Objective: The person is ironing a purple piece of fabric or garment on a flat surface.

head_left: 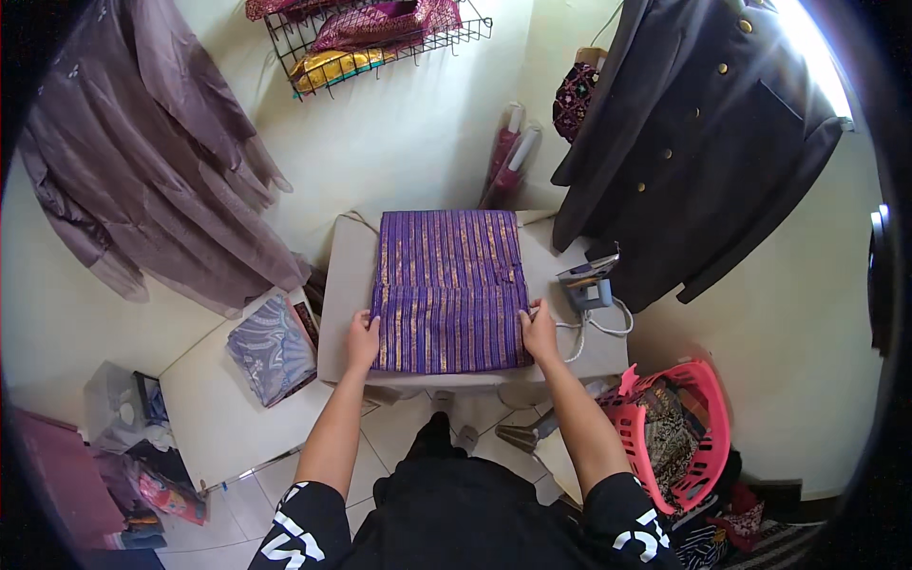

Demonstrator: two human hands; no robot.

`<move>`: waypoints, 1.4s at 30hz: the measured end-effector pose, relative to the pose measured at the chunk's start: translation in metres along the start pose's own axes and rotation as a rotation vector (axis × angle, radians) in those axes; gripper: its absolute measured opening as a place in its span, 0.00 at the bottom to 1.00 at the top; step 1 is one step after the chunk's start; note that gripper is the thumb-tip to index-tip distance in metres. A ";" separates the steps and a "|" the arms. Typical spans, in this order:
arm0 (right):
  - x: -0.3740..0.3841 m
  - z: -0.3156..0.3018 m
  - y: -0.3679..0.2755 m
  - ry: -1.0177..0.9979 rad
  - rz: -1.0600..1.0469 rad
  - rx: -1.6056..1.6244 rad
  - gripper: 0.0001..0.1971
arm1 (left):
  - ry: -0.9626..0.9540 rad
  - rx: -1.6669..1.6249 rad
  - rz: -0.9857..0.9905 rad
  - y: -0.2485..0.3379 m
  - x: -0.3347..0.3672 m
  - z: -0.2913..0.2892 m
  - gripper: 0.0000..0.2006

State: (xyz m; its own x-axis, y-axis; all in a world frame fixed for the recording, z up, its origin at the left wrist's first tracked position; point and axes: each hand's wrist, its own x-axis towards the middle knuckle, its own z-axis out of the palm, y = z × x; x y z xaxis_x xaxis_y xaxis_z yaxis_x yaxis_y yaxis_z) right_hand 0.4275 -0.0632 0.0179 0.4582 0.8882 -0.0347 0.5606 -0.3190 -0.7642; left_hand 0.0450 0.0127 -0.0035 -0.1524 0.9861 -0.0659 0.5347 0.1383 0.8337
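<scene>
A folded purple cloth with gold stripes lies flat on the beige padded ironing table. Its near half is doubled over, with a fold line across the middle. My left hand grips the cloth's left edge between thumb and fingers. On the opposite edge, my right hand pinches the cloth in the same way. A grey-blue iron rests on the table to the right of the cloth, its pale cord looping toward the table's right side.
Folded patterned fabric lies on a white table at left. A pink laundry basket of clothes stands at lower right. A mauve garment and a dark buttoned jacket hang either side. A wire rack holds fabrics above.
</scene>
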 end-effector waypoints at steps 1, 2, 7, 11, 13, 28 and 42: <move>-0.005 0.000 -0.004 -0.033 0.013 0.004 0.20 | 0.002 0.041 -0.013 0.009 -0.009 -0.006 0.19; -0.007 0.000 -0.001 -0.033 0.006 0.008 0.20 | 0.009 0.041 -0.010 0.005 -0.012 -0.009 0.19; -0.011 -0.004 0.041 0.110 -0.211 -0.179 0.23 | -0.100 0.277 0.005 0.014 -0.030 -0.006 0.23; -0.029 -0.001 -0.007 -0.028 -0.182 -0.306 0.27 | 0.090 0.572 0.174 0.031 -0.056 -0.004 0.29; -0.034 0.006 -0.010 -0.054 -0.366 -0.399 0.32 | -0.082 0.568 0.424 0.041 -0.059 0.011 0.35; 0.012 -0.015 0.052 0.702 0.306 0.439 0.29 | -0.217 0.596 0.558 0.081 -0.063 0.068 0.34; 0.054 -0.078 0.059 0.660 0.071 0.385 0.22 | -0.306 0.552 0.609 0.121 -0.023 0.108 0.34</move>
State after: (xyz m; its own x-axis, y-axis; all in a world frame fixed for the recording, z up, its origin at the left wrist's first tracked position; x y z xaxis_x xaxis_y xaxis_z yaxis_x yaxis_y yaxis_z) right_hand 0.5390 -0.0601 0.0218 0.8689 0.4494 0.2075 0.2900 -0.1226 -0.9491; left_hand 0.2031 0.0168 0.0399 0.4778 0.8734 0.0941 0.7886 -0.4736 0.3922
